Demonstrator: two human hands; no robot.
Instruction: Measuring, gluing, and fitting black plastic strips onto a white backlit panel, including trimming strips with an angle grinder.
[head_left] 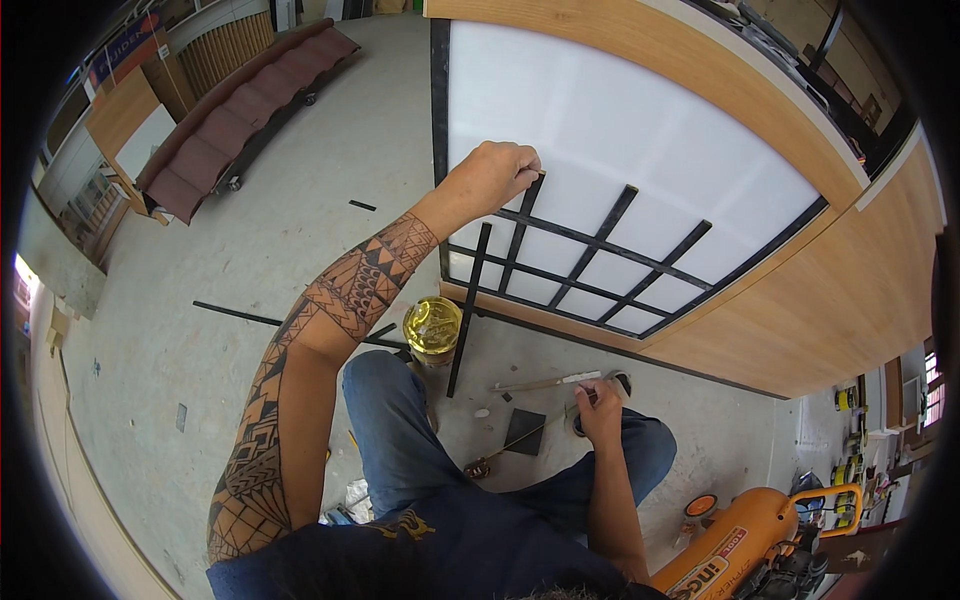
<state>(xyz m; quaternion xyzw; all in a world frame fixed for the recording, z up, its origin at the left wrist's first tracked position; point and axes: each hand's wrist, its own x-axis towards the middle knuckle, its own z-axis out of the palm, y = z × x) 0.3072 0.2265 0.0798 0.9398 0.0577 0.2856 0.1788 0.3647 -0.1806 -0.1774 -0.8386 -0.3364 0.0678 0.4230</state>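
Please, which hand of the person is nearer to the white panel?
Left. The left hand is at the white panel, by the upper end of a black strip; the right hand is away from the panel, beside the right knee.

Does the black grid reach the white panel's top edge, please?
No, the grid crosses only the lower part of the panel, its strips stopping well short of that edge.

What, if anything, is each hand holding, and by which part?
Left hand: a black strip, apparently pinched at its upper end. Right hand: cannot tell.
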